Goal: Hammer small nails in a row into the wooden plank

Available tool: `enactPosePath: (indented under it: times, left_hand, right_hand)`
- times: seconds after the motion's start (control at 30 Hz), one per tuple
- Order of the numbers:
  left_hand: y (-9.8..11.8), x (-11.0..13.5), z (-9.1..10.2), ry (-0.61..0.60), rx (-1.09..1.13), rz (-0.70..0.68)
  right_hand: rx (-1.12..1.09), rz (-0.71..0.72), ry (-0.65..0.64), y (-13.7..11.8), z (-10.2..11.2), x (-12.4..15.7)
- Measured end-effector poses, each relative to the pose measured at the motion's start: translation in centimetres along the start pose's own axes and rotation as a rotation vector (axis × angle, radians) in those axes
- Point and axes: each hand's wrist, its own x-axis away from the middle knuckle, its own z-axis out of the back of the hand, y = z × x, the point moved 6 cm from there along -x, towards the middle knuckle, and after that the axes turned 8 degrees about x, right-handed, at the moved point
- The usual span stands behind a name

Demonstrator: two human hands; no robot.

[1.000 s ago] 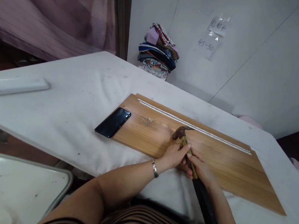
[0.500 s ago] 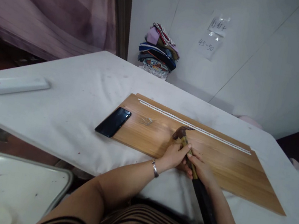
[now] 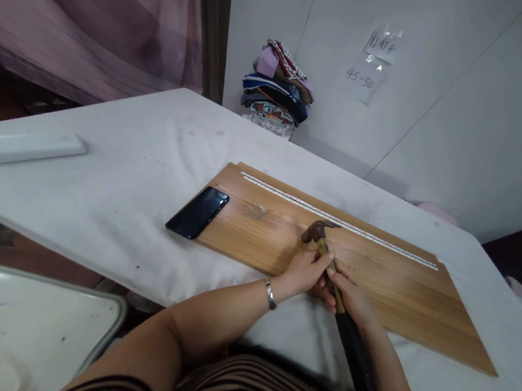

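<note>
Both hands grip a claw hammer (image 3: 333, 276) with a rusty head, a yellowish neck and a black handle that runs down past my right forearm. My left hand (image 3: 304, 271), below a silver bracelet, is closed around the neck just under the head. My right hand (image 3: 349, 294) wraps the neck a little lower, its thumb beside the left one. The hammer's head is over a wooden board (image 3: 423, 303). On the board lie several small nails (image 3: 256, 211), two white marked strips (image 3: 337, 219) along the far edge, and a black phone (image 3: 199, 212) at the left.
The board rests on a table with a white cloth (image 3: 133, 181). A white plastic piece (image 3: 31, 147) lies at the table's left. Folded clothes (image 3: 279, 88) are stacked behind, by the wall. A white stool (image 3: 18, 328) stands at lower left; a pinkish curtain (image 3: 98, 1) hangs behind.
</note>
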Motion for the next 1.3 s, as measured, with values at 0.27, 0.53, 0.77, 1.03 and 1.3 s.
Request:
enactPosePath:
  times: [0.27, 0.53, 0.77, 1.03, 1.3]
  left_hand:
    - [0.17, 0.10, 0.12, 0.009, 0.005, 0.016]
    - [0.07, 0.12, 0.19, 0.003, -0.011, 0.003]
    - [-0.13, 0.06, 0.22, 0.021, 0.007, -0.014]
    - [-0.04, 0.08, 0.25, 0.016, -0.008, -0.009]
    - [0.13, 0.22, 0.27, 0.016, -0.011, -0.012]
  right_hand:
    - [0.000, -0.013, -0.020, 0.24, -0.03, -0.16]
    - [-0.003, -0.018, 0.009, 0.27, -0.13, -0.07]
    - [-0.003, -0.008, -0.009, 0.33, -0.15, -0.21]
    - [-0.008, 0.001, -0.030, 0.59, -0.13, -0.28]
    - [-0.005, -0.004, -0.008, 0.33, -0.09, 0.02]
